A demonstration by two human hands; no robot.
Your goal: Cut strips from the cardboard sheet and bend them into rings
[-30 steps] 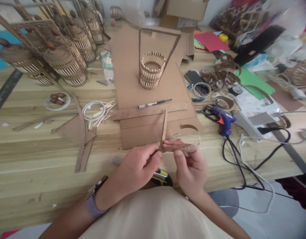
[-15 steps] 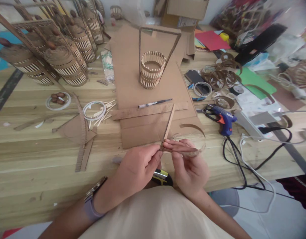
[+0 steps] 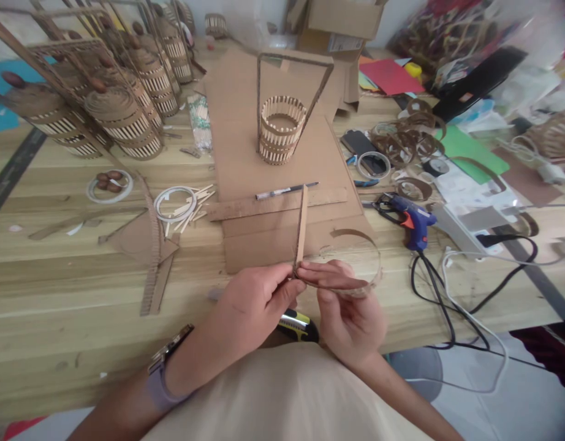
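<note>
A narrow cardboard strip [image 3: 301, 226] stands up from between my fingertips, its straight end pointing away from me. My left hand [image 3: 252, 312] pinches it at the base between thumb and fingers. Flat fingers of my right hand [image 3: 351, 312] press against the strip at the same spot, with the thumb underneath. A curled length of cardboard strip loops out past the right hand; whether it is one piece with the straight part is hidden by the fingers. Below the hands lies a yellow and black utility knife [image 3: 298, 326], partly covered by my left hand.
Ahead, a matchstick basket [image 3: 281, 138] with a tall handle stands on a cardboard sheet [image 3: 236, 122], near a pen [image 3: 287, 191]. A blue glue gun [image 3: 417, 223] and cables lie right. Lidded baskets [image 3: 124, 119], a tape ring [image 3: 156, 205] and loose sticks are left.
The strip's straight end has swung left and now stands more upright. Both hands keep their grip, with the fingers shifted slightly.
</note>
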